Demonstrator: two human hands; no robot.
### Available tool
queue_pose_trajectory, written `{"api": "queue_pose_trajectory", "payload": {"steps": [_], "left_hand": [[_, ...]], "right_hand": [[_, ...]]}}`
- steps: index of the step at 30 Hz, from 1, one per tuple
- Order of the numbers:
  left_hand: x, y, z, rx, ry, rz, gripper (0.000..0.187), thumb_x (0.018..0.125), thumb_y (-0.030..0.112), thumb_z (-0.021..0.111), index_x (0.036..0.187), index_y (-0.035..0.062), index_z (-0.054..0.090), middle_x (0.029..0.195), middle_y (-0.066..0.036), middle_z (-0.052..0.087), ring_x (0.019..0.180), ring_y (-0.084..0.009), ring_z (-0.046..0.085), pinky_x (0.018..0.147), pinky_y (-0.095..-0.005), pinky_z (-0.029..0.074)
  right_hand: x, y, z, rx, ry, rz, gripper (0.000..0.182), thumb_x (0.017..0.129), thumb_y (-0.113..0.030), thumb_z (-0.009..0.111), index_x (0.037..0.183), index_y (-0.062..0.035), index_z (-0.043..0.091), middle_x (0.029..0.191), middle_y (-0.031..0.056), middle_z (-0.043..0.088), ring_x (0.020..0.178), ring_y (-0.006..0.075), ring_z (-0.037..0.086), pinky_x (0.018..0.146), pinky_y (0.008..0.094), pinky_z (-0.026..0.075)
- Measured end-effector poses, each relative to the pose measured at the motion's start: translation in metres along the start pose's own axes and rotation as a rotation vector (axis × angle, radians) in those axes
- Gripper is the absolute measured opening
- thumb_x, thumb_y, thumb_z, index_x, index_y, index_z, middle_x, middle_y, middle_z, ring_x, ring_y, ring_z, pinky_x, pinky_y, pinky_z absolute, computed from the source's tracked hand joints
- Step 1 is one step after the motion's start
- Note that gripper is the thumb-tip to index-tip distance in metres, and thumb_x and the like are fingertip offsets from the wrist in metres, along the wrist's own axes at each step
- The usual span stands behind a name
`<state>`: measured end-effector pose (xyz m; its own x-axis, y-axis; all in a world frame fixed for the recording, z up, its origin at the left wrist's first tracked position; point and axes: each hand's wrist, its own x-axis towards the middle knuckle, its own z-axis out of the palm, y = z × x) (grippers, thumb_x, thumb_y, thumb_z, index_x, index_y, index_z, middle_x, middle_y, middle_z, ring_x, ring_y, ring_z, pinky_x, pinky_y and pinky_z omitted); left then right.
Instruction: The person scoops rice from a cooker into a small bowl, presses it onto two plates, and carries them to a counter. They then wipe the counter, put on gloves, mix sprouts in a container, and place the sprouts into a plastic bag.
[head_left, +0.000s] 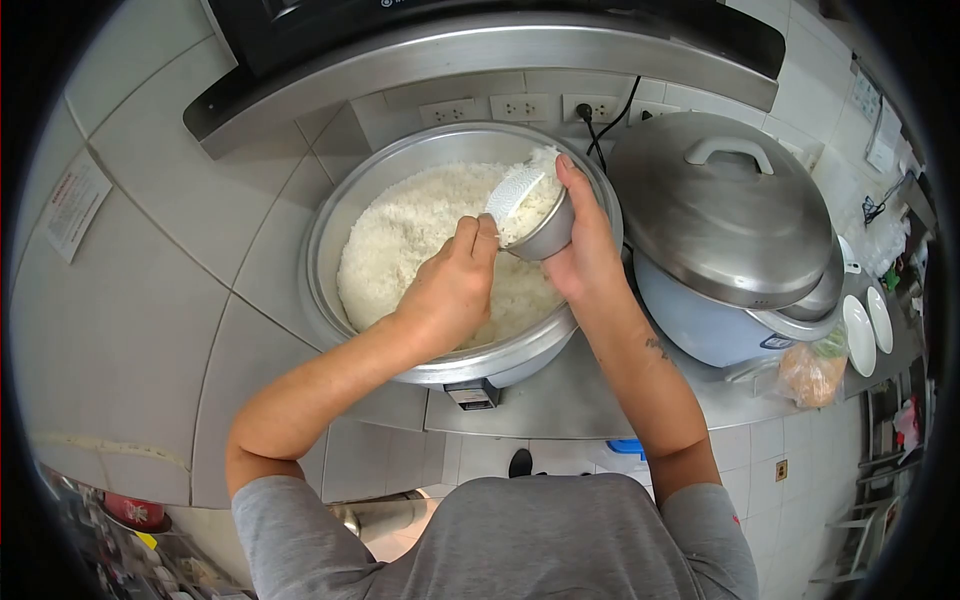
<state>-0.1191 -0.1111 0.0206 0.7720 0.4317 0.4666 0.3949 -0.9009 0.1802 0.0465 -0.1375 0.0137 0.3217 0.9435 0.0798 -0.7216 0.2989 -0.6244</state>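
By a steel counter (540,415), gripping a metal bowl (545,236) of rice (543,203) in the right hand (588,232) and a white rice paddle (512,194) in the left hand (448,290), over the open rice cooker (480,145) near the front edge, presumably to catch spills.

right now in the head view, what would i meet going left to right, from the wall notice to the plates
White paper notice → large round open metal pot of white rice → round pale-blue cooker with domed silver lid → two white plates.
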Motion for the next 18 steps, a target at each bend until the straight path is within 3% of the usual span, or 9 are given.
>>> {"api": "queue_pose_trajectory", "payload": {"steps": [4, 7, 10, 14, 18], "left_hand": [[0.009, -0.029, -0.026, 0.031, -0.049, 0.07, 0.048, 0.071, -0.01, 0.054, 0.118, -0.011, 0.047, 0.105, -0.024, 0.051, 0.083, -0.0388, 0.06, 0.071, -0.0434, 0.052], [0.018, -0.037, -0.061, -0.009, 0.068, 0.009, 0.045, 0.075, -0.013, 0.046, 0.119, -0.007, 0.049, 0.095, -0.02, 0.052, 0.084, -0.0371, 0.058, 0.074, -0.0434, 0.049], [0.024, -0.037, -0.057, 0.071, 0.041, 0.087, 0.05, 0.074, -0.013, 0.048, 0.124, -0.0053, 0.048, 0.097, -0.019, 0.052, 0.084, -0.0364, 0.057, 0.074, -0.0424, 0.049], [0.006, -0.027, -0.046, 0.278, -0.069, 0.219, 0.057, 0.074, -0.012, 0.051, 0.129, 0.0015, 0.048, 0.103, -0.016, 0.052, 0.086, -0.0337, 0.058, 0.072, -0.0361, 0.05], [0.003, -0.044, -0.06, 0.069, 0.017, 0.154, 0.071, 0.069, -0.016, 0.052, 0.135, 0.0081, 0.046, 0.106, -0.016, 0.052, 0.091, -0.0309, 0.056, 0.075, -0.035, 0.05]], "right_hand": [[0.003, -0.003, -0.006, 0.069, -0.03, 0.095, 0.047, 0.09, -0.039, 0.058, 0.123, -0.0061, 0.051, 0.121, 0.0084, 0.057, 0.113, 0.0244, 0.055, 0.093, 0.047, 0.046], [0.008, -0.008, -0.008, 0.115, -0.171, 0.144, 0.048, 0.09, -0.04, 0.058, 0.123, -0.0055, 0.051, 0.122, 0.0106, 0.057, 0.112, 0.0274, 0.056, 0.092, 0.0541, 0.044], [0.01, -0.007, -0.005, -0.023, -0.166, 0.073, 0.055, 0.086, -0.048, 0.061, 0.125, -0.011, 0.05, 0.126, 0.0107, 0.054, 0.116, 0.0317, 0.052, 0.089, 0.0607, 0.04], [0.007, -0.011, -0.011, 0.084, -0.091, 0.279, 0.06, 0.086, -0.051, 0.057, 0.129, -0.0109, 0.047, 0.129, 0.0125, 0.051, 0.12, 0.0365, 0.047, 0.089, 0.07, 0.035], [0.001, -0.007, -0.008, 0.172, 0.002, 0.317, 0.064, 0.088, -0.053, 0.053, 0.133, -0.0096, 0.043, 0.136, 0.0155, 0.044, 0.124, 0.04, 0.043, 0.091, 0.0721, 0.034]]}}
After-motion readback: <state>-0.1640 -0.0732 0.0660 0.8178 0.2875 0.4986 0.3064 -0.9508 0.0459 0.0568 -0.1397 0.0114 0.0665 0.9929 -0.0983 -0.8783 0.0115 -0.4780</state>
